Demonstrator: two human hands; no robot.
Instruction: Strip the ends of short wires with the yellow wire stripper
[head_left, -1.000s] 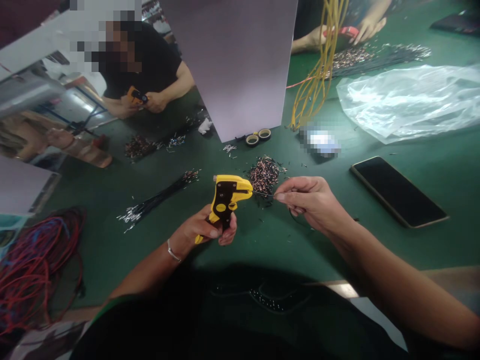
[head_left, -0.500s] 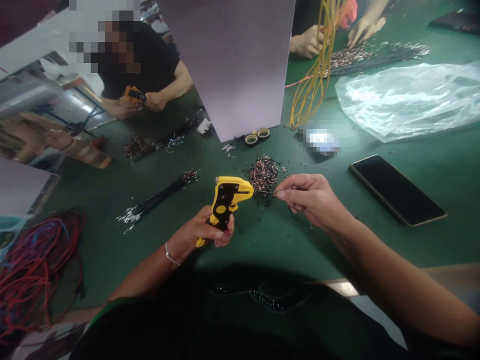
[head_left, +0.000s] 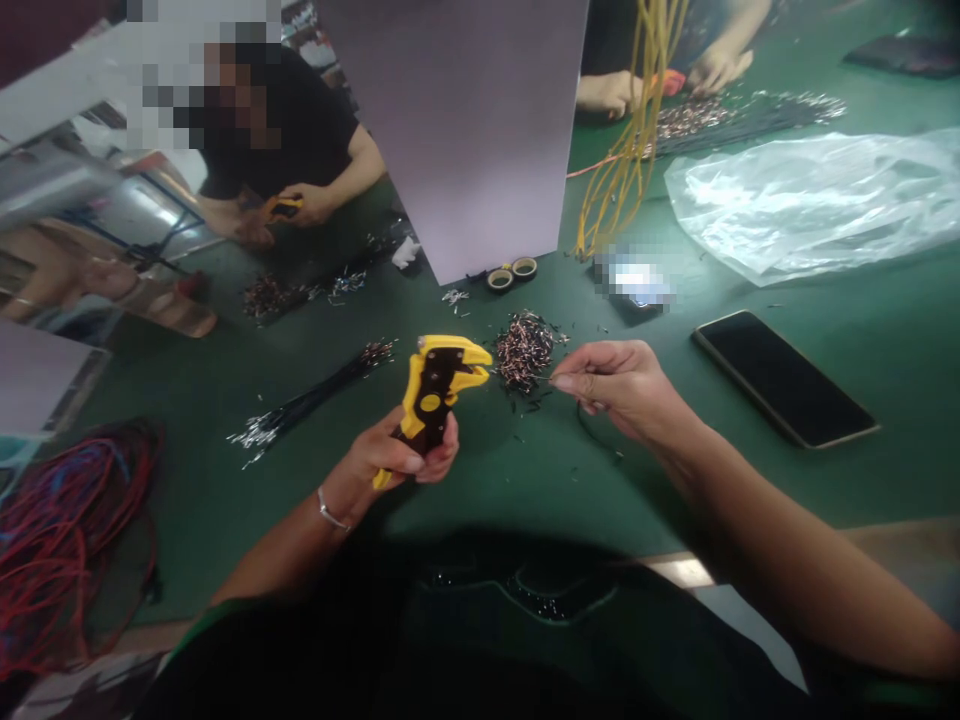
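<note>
My left hand [head_left: 409, 452] is wrapped round the handle of a yellow and black wire stripper [head_left: 431, 400], whose jaws are parted and point right. My right hand [head_left: 607, 380] pinches a thin dark wire [head_left: 592, 430]; its bare tip points left toward the stripper, apart from the jaws, and its other end curves down below the fingers. Just beyond, between the two hands, lies a pile of short stripped wire scraps [head_left: 526, 350]. A bundle of black wires [head_left: 315, 402] with bare ends rests left of the stripper.
Red and blue cables [head_left: 67, 540] lie at the left. A phone [head_left: 784, 375] and a clear plastic bag [head_left: 817, 205] are on the right. Tape rolls [head_left: 512, 274] sit before an upright panel [head_left: 472, 130]. Two people work across the green table [head_left: 495, 520].
The stripper has moved left and its jaws have parted, away from the wire. My right hand stays nearly in place, still holding the wire. The co-workers' hands have shifted.
</note>
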